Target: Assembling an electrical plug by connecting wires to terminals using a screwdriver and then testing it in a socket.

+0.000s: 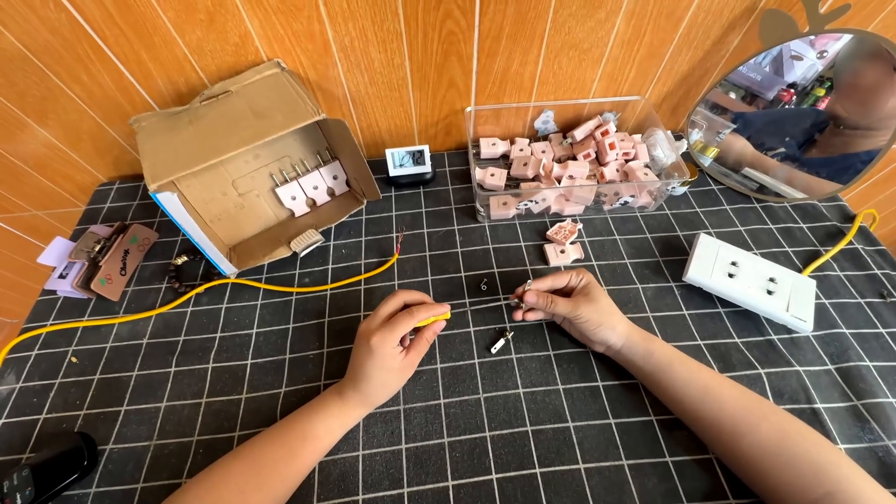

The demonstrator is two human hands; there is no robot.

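A matt black gridded cloth [560,420] carries a clear glossy plastic box [485,121], a torn brown cardboard box [224,121] and a smooth white plastic socket strip [751,280].

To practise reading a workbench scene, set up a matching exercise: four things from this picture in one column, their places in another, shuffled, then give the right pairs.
Things
1. cardboard box
2. clear plastic tub
3. white power strip
4. small metal prong

Places
A. right side of the mat
B. between the two hands
C. back left, lying open on its side
D. back centre, full of pink plug parts

Pairs: 1-C, 2-D, 3-A, 4-B
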